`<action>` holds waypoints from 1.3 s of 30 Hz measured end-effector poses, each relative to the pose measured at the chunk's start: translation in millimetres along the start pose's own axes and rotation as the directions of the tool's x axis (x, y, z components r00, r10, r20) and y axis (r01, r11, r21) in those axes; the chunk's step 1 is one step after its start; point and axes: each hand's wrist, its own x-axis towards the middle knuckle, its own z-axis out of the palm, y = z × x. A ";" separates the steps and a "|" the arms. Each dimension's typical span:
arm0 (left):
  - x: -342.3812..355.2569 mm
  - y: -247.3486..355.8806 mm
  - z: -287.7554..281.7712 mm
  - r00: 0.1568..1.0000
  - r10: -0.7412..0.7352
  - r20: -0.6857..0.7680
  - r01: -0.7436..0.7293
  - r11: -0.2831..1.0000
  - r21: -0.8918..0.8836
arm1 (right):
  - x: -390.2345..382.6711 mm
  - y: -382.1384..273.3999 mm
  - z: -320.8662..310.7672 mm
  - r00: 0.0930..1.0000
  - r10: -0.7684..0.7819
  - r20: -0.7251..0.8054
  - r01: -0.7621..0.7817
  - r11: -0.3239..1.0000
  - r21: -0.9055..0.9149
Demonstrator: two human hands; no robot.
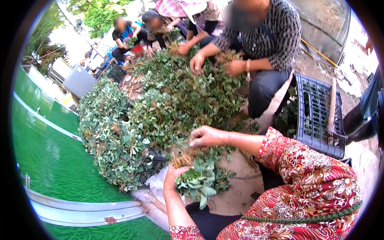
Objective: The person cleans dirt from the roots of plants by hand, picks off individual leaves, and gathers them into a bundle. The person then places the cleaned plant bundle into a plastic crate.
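My left hand [173, 176] is closed around a bundle of leafy seedlings [198, 182], their pale brown roots [182, 158] sticking up above the fingers. My right hand [202, 136] is held just above and to the right of those roots, fingertips pinched together; whether they hold a strand is too small to make out. A large heap of green leafy plants [172, 104] lies beyond both hands. A white plastic bag [158, 180] is beside my left hand.
Several co-workers [260, 48] crouch around the heap, handling plants. At the right stand a black crate [310, 116], a wooden-handled tool [332, 104] resting on it, and a booted leg [356, 124]. Metal-edged green sheeting [52, 156] fills the left; grey boxes [78, 82] stand behind.
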 end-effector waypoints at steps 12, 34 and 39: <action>-0.2 -8.4 7.7 0.997 0.012 -0.073 -0.018 0.995 -0.094 | 0.7 20.0 10.6 0.998 -0.043 0.055 0.043 0.999 -0.006; -1.1 -1.4 41.7 0.944 -0.079 -0.319 0.178 0.939 0.295 | 12.1 41.4 -19.6 0.993 0.046 -0.110 -0.021 0.975 0.222; 5.1 6.1 61.4 0.947 -0.037 -0.318 0.145 0.935 0.323 | 9.7 49.0 -18.3 0.964 -0.015 -0.265 0.090 0.957 0.274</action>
